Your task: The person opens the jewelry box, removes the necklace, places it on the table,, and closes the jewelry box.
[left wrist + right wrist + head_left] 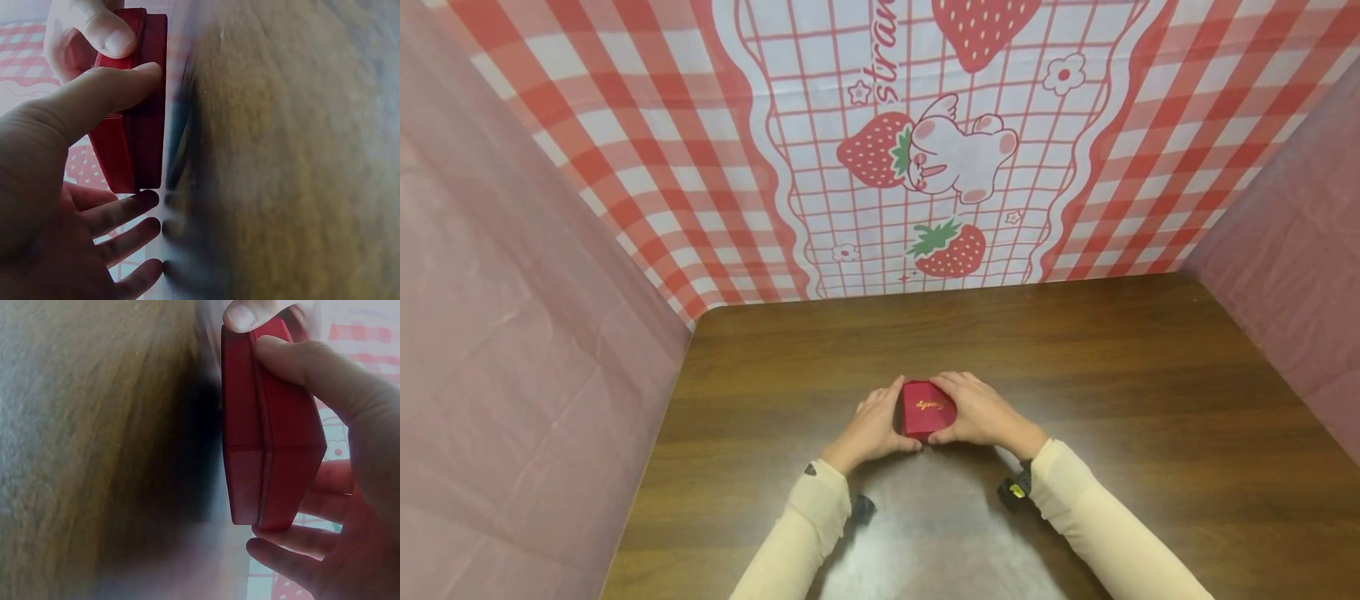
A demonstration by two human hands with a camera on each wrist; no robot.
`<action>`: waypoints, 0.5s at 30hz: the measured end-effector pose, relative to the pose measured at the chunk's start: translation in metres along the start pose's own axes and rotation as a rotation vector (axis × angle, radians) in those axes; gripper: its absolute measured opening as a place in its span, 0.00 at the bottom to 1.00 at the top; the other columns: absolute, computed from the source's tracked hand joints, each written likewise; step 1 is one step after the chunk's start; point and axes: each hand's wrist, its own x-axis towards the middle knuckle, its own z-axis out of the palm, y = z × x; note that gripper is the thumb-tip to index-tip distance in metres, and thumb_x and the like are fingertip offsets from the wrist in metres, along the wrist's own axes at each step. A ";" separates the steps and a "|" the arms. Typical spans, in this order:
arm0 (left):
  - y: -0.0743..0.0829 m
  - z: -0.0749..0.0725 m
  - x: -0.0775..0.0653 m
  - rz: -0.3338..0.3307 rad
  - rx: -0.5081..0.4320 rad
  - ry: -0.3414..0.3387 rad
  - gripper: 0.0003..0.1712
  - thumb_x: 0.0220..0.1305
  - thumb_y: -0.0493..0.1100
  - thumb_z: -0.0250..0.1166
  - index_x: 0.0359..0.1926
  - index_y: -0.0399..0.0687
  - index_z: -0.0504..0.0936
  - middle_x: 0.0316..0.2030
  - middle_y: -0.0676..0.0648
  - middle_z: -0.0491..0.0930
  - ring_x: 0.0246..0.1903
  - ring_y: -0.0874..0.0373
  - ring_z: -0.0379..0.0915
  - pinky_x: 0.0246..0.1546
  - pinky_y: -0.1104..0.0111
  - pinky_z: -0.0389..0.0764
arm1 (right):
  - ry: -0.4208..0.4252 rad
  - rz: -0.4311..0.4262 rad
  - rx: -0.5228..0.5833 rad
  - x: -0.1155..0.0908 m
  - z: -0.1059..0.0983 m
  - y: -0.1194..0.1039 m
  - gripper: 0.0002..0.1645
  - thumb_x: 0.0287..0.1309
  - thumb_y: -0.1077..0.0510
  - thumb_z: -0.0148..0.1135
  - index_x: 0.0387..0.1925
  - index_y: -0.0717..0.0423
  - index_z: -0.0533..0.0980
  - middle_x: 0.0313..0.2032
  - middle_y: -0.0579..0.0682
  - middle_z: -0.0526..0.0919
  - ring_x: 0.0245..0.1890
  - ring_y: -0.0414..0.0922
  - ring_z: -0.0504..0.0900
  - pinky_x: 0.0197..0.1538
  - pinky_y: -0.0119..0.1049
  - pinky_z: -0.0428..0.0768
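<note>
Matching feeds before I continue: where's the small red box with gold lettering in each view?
Head: the small red box is below centre, between left hand and right hand.
Left wrist: box, left of centre.
Right wrist: box, right of centre.
Shared landmark: brown wooden tabletop, right side in left wrist, left side in right wrist.

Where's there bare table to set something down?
The wooden table is bare behind the red lidded box to the strawberry-print cloth, and outside the left hand and right hand toward the pink drapes. It's crowded at the box, gripped by both hands; the gap between the cream sleeves is bare but hemmed in.
</note>
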 end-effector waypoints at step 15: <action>-0.004 -0.002 -0.001 0.020 -0.069 0.008 0.61 0.45 0.53 0.78 0.74 0.39 0.53 0.69 0.36 0.63 0.69 0.41 0.58 0.70 0.46 0.60 | 0.055 -0.020 0.037 -0.005 -0.008 0.000 0.57 0.35 0.37 0.78 0.63 0.64 0.70 0.60 0.61 0.76 0.58 0.56 0.75 0.59 0.54 0.76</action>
